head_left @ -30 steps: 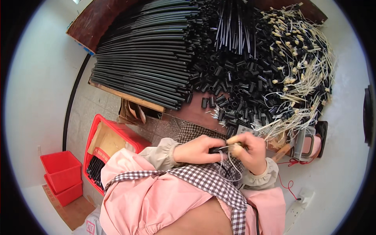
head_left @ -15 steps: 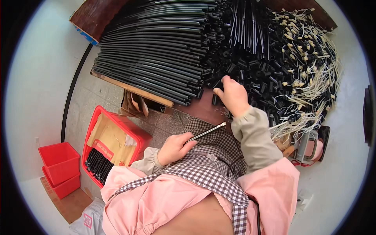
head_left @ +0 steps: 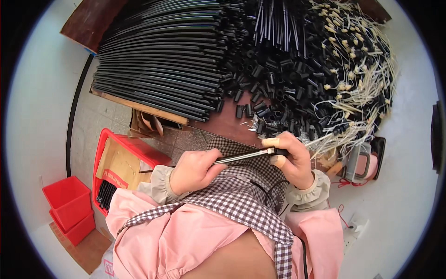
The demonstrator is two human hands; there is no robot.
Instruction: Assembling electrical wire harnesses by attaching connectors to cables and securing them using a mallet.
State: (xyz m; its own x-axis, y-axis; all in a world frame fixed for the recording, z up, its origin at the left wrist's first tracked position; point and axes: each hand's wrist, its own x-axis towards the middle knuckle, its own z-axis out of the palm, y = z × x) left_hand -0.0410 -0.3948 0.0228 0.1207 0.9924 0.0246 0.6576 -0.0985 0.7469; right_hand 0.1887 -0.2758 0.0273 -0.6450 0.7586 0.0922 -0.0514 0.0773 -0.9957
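My left hand (head_left: 194,172) is closed round a slim rod (head_left: 242,156), dark with a shiny metal stretch and a pale tip, slanting up to the right over my lap. At its right end, my right hand (head_left: 298,163) pinches a small black cylindrical sleeve (head_left: 280,152) between thumb and forefinger, both wrapped in tan tape. The sleeve meets the rod's tip; whether it is around it or only touching, I cannot tell. Beyond my hands lies a heap of similar black sleeves (head_left: 278,88) on the dark red tabletop (head_left: 223,124).
Long black rods (head_left: 158,69) are stacked at the far left, with thinner rods (head_left: 276,25) beside them. White wires with cream connectors (head_left: 367,79) pile up on the right. A red bin (head_left: 104,139) and stacked red boxes (head_left: 67,195) stand at left; a pink-and-grey device (head_left: 364,165) sits at right.
My right hand has come back from the heap toward me, bringing a black sleeve to the rod's tip. The left hand still grips the rod. The view has shifted slightly.
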